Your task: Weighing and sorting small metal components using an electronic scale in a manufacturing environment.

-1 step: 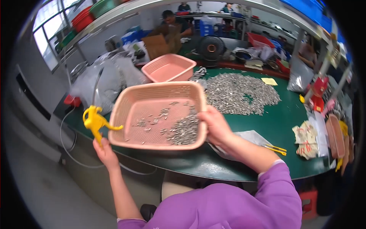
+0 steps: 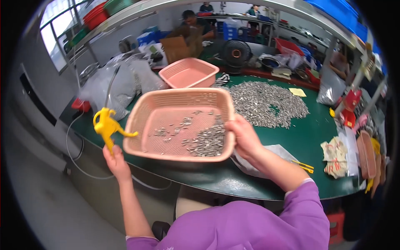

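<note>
My right hand [image 2: 245,135] grips the right rim of a pink plastic basket [image 2: 137,121], held up over the table's front edge and tilted towards me. Small silvery metal parts [image 2: 208,141] are heaped in its lower right, with a few scattered over the mesh bottom. In my left hand [image 2: 116,164] is a yellow air blow gun [image 2: 107,127] with a long thin metal nozzle pointing up, its lever close to the basket's left side. Beyond the basket, a wide pile of similar metal parts [image 2: 271,102] lies on the green tabletop [image 2: 216,181].
Behind the held basket stands another pink basket [image 2: 189,73], near a black fan [image 2: 236,54]. Clear plastic bags [image 2: 110,85] fill the left. At right lie yellow tweezers [image 2: 303,166] on a plastic bag and a crumpled cloth [image 2: 334,156]. The gun's hose [image 2: 89,177] hangs at left.
The whole view has shifted a little. My right hand and the basket have moved slightly right; both hands keep their hold.
</note>
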The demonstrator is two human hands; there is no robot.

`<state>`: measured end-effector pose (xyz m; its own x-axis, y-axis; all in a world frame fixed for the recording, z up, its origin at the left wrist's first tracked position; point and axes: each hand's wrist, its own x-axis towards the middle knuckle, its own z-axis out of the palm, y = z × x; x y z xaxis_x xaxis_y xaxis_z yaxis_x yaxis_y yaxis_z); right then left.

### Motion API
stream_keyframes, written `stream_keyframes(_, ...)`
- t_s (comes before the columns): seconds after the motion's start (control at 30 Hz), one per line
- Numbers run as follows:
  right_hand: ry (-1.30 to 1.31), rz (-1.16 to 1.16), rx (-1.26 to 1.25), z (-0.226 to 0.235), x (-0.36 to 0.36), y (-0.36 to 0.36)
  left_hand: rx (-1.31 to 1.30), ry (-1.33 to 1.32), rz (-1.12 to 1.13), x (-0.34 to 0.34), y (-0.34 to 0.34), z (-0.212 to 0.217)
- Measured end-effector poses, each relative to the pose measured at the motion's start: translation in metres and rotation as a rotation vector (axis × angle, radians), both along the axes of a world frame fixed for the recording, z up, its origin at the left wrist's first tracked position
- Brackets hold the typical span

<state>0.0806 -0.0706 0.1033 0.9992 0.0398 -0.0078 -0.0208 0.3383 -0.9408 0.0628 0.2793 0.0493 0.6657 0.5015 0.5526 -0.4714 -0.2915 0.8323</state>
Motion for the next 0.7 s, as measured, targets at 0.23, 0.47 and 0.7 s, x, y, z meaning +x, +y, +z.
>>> stream_keyframes(0.23, 0.01, -0.202, 0.047, -0.003, -0.038, -0.046, -0.126, -0.117, -0.114, 0.022, -0.029, 0.043)
stream_keyframes(0.47, -0.115, -0.357, 0.08, 0.007, -0.111, -0.11, 0.241, -0.144, -0.136, 0.138, -0.031, 0.07)
stream_keyframes(0.7, -0.134, -0.507, 0.075, -0.013, -0.154, -0.132, 0.836, 0.214, 0.056, 0.24, -0.089, 0.061)
